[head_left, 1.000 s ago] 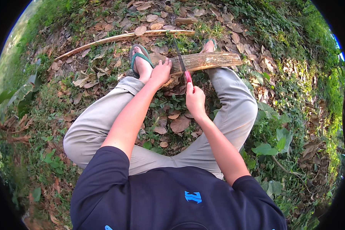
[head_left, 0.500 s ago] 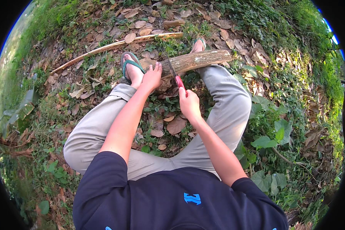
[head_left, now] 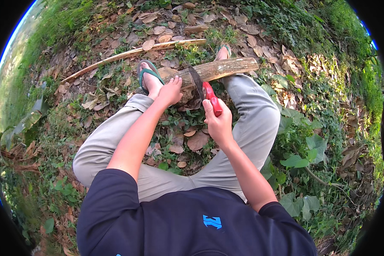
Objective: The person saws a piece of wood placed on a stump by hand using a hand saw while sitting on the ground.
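A short barked log (head_left: 226,67) lies crosswise on the ground ahead, near my feet. My left hand (head_left: 170,92) rests on the log's left end, fingers stretched out over the bark. In my right hand (head_left: 219,123) is a hand saw (head_left: 210,96) with a red handle, my fingers wrapped round the grip. Its dark blade points away from me and crosses the log just right of my left fingers, its flat side showing. Whether the teeth sit in a cut cannot be made out.
A long, thin split strip of wood (head_left: 128,54) lies beyond my left foot (head_left: 151,79), which wears a green flip-flop. Past the log is my right foot (head_left: 223,53). Dry leaves (head_left: 198,141) and low green plants (head_left: 301,160) cover the ground.
The saw has turned from nearly edge-on to showing its blade's flat side. My right hand has shifted a little right and closer to me. My left hand stays on the log.
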